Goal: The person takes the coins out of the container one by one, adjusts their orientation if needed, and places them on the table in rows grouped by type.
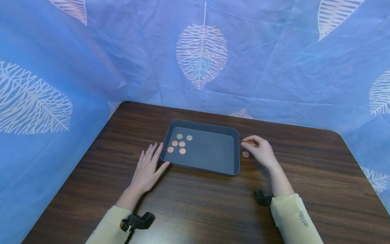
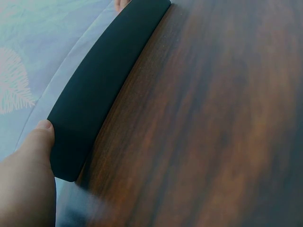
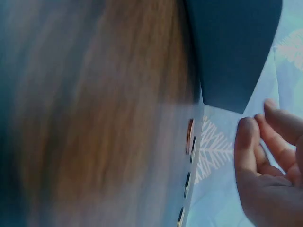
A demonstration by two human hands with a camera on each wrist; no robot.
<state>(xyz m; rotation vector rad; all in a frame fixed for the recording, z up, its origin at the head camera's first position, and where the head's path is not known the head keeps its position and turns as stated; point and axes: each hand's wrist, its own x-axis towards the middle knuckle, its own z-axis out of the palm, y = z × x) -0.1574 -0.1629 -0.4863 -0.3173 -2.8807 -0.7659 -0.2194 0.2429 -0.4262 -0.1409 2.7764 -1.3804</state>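
A dark grey tray [image 1: 207, 171] lies on the table with several coins in its left part: two pale gold coins [image 1: 189, 138] and several copper-coloured coins [image 1: 182, 151] nearer the front. My left hand [image 1: 147, 171] lies at the tray's front left corner, fingers straight; its thumb [image 2: 43, 135] touches the tray wall in the left wrist view. Just right of the tray is my right hand [image 1: 260, 150], fingers bent and thumb close to the fingertips; I cannot tell whether a coin is between them. Below its fingertips a copper coin [image 1: 245, 154] lies on the table.
Several more coins [image 3: 187, 184] lie in a row on the table by my right hand in the right wrist view. The dark wood table [image 1: 201, 206] stands against a blue cloth [image 1: 259, 61] with white leaf prints behind and at the left.
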